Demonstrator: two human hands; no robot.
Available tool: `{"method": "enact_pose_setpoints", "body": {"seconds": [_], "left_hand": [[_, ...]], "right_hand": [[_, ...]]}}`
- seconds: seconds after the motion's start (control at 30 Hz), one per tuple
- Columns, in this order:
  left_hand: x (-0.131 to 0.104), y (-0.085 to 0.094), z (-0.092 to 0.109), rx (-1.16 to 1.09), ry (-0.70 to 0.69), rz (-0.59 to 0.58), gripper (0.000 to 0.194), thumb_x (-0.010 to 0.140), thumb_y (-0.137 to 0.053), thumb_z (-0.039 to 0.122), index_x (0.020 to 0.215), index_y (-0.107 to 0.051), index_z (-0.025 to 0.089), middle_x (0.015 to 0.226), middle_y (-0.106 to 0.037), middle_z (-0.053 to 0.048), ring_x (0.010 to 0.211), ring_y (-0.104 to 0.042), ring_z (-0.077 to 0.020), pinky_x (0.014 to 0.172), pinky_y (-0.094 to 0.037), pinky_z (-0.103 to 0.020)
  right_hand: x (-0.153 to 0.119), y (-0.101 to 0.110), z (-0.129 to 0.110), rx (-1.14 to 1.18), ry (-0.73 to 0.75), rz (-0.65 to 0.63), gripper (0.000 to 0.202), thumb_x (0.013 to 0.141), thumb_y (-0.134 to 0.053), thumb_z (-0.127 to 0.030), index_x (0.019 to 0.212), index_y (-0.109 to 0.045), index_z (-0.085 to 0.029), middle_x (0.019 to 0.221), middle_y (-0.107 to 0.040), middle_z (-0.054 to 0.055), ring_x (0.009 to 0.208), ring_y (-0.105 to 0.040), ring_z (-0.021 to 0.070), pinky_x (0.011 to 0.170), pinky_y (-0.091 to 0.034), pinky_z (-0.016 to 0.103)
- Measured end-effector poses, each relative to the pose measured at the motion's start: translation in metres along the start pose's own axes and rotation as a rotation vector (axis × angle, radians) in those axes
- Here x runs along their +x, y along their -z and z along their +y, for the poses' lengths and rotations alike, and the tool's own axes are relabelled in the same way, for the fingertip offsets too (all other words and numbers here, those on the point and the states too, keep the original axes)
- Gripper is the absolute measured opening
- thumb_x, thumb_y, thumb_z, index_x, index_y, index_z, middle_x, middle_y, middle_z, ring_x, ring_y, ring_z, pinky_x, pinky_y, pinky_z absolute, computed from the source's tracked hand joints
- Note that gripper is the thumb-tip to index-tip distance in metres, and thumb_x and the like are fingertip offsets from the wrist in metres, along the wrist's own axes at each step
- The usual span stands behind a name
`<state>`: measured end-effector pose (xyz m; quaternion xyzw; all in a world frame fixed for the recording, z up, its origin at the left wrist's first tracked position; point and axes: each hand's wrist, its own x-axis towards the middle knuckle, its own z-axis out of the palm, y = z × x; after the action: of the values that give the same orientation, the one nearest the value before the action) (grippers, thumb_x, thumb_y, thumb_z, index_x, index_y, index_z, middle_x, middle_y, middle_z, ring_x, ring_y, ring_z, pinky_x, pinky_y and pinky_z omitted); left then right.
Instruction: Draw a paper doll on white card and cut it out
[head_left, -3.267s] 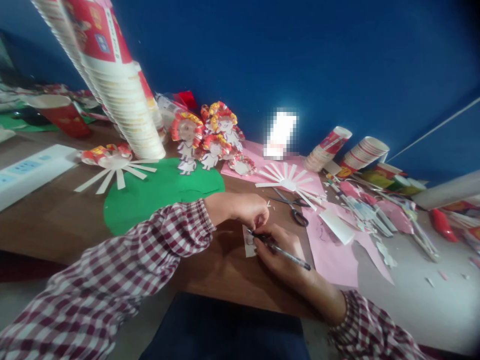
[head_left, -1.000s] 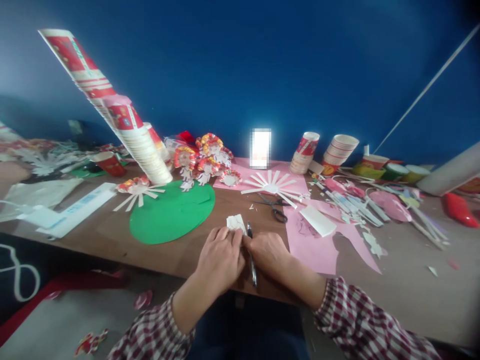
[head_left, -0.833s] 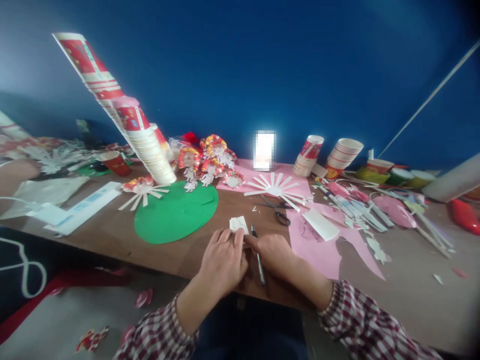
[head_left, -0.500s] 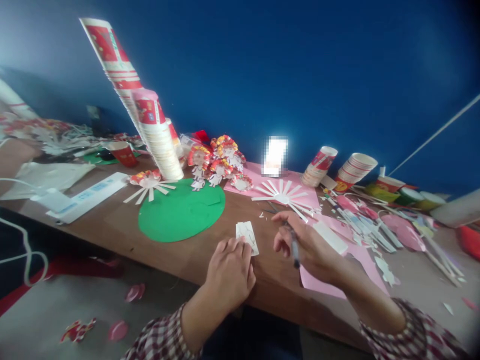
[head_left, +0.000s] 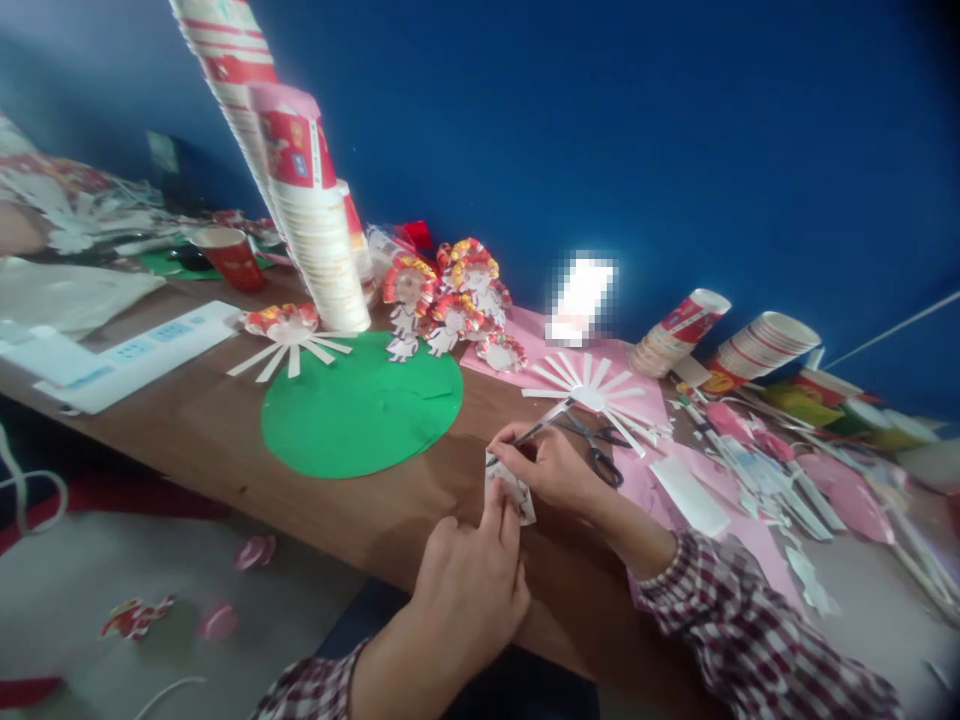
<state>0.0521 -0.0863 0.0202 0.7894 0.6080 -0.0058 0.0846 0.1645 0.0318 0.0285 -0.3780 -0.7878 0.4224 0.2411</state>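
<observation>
Currently, small white slip (head_left: pixel 527 506) lies on surface (head_left: pixel 420 500) in front of you, dark marks already on it; fingers hide part, so can't tell how much is left unmarked. Your left hand (head_left: pixel 469 590) presses slip down with extended fingertips; your right hand (head_left: pixel 559 468) pinches pen (head_left: pixel 551 413) at slip's far edge. Beyond: scissors (head_left: pixel 591 436), white strip fan (head_left: pixel 589 398). Left of fan: frilled figures (head_left: pixel 409 285), assembled, beside green paper (head_left: pixel 360 420).

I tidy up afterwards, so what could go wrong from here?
The left hand presses the small white paper near the slim dark pen; a slip might misplace a mark. The right hand could nudge the black-handled metal scissors. The tall, leaning red-and-white paper-cup stack might topple if bumped.
</observation>
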Motion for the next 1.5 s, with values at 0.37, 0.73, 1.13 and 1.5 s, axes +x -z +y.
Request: {"method": "enact_pose_setpoints", "body": {"seconds": [0.37,0.73,1.13,1.5], "left_hand": [[-0.002,-0.01,-0.006,-0.028,-0.024,0.016,0.062,0.08,-0.042,0.034,0.138,-0.041,0.011,0.144,-0.036,-0.024,0.073,-0.065,-0.024,0.071,-0.048,-0.042],[0.001,-0.011,-0.007,-0.079,-0.031,0.031,0.063,0.076,-0.046,0.033,0.136,-0.045,0.013,0.143,-0.038,-0.023,0.077,-0.066,-0.0265,0.067,-0.048,-0.041],[0.0,-0.012,-0.007,-0.063,-0.042,0.01,0.066,0.078,-0.044,0.036,0.138,-0.04,0.01,0.145,-0.036,-0.022,0.079,-0.066,-0.0281,0.068,-0.049,-0.042],[-0.001,-0.011,-0.005,-0.035,-0.037,0.016,0.066,0.078,-0.047,0.035,0.139,-0.04,0.009,0.145,-0.035,-0.023,0.075,-0.066,-0.0258,0.069,-0.05,-0.042]], "right_hand": [[-0.008,-0.017,0.013,-0.131,-0.016,0.21,0.022,0.09,-0.043,-0.033,0.075,-0.051,-0.018,0.06,-0.052,-0.003,0.054,-0.048,0.0102,0.052,-0.037,0.02],[-0.007,-0.017,0.017,-0.244,-0.006,0.181,0.021,0.091,-0.043,-0.033,0.079,-0.053,-0.018,0.066,-0.058,-0.001,0.055,-0.054,0.0105,0.054,-0.039,0.02],[-0.009,-0.019,0.019,-0.234,-0.029,0.151,0.021,0.093,-0.043,-0.034,0.081,-0.051,-0.019,0.067,-0.058,-0.002,0.057,-0.055,0.0109,0.058,-0.039,0.021],[-0.008,-0.019,0.019,-0.223,-0.025,0.16,0.021,0.092,-0.045,-0.034,0.078,-0.051,-0.019,0.062,-0.056,-0.003,0.054,-0.053,0.0108,0.056,-0.038,0.021]]}}
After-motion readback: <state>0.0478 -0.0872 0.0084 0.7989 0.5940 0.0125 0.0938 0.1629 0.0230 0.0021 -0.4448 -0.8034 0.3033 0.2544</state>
